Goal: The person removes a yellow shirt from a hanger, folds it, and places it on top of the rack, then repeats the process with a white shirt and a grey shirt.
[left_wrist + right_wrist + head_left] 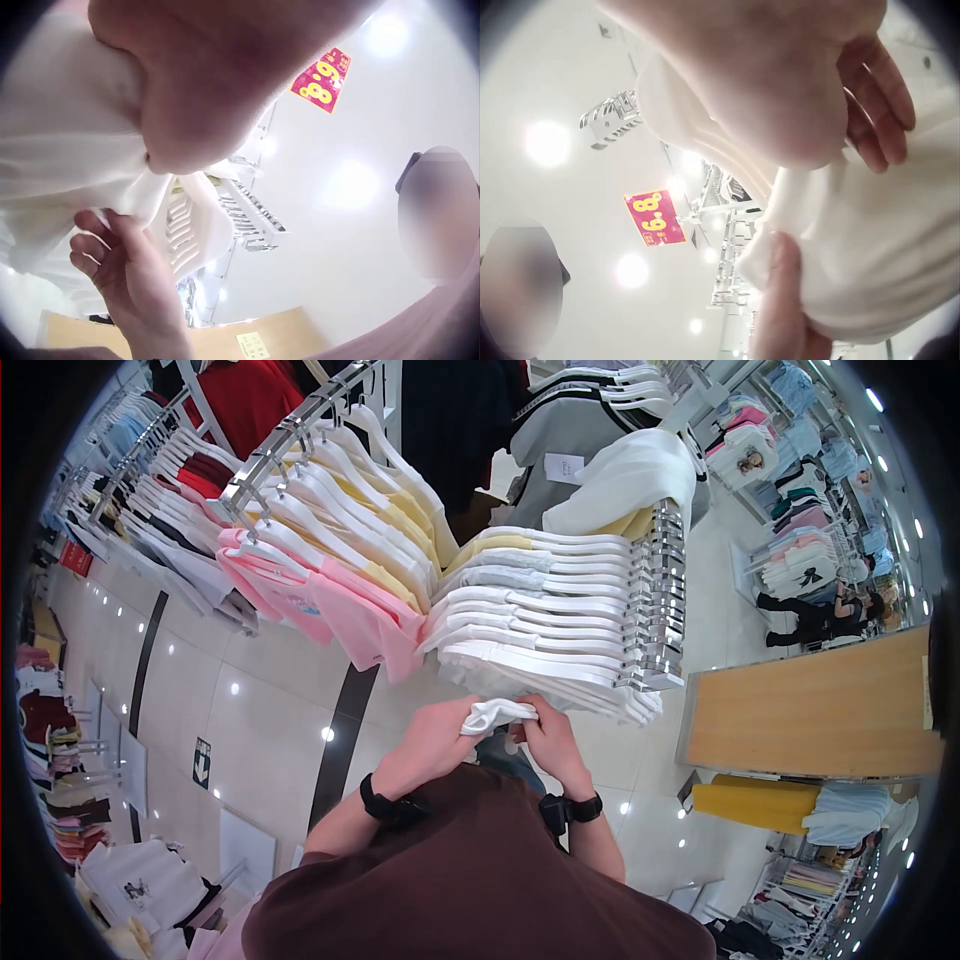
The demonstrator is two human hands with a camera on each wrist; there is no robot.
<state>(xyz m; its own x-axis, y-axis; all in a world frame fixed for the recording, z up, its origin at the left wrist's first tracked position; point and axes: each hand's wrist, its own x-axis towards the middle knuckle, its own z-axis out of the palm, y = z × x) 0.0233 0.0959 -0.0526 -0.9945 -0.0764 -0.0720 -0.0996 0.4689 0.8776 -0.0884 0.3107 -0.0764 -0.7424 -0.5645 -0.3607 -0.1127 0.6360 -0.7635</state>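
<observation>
Both hands grip a bunched white garment [492,714] in front of the chest, just below the near end of a row of white hangers [545,650]. The left hand [440,736] holds its left part and the right hand [550,742] its right part. Close up in the left wrist view, the right hand's thumb and fingertips [94,221] pinch the white cloth, which hangs in soft folds. The right wrist view shows the left thumb [782,259] pressed on the fabric [885,247], with the right hand above it. Cloth hides some fingertips.
A metal rail [662,600] carries the hangers, with pink tops [370,620] and yellow and white ones hanging to the left. At right stands a wooden panel [810,710] beside a folded yellow cloth [752,805]. More clothes racks line both sides of the tiled floor [250,710].
</observation>
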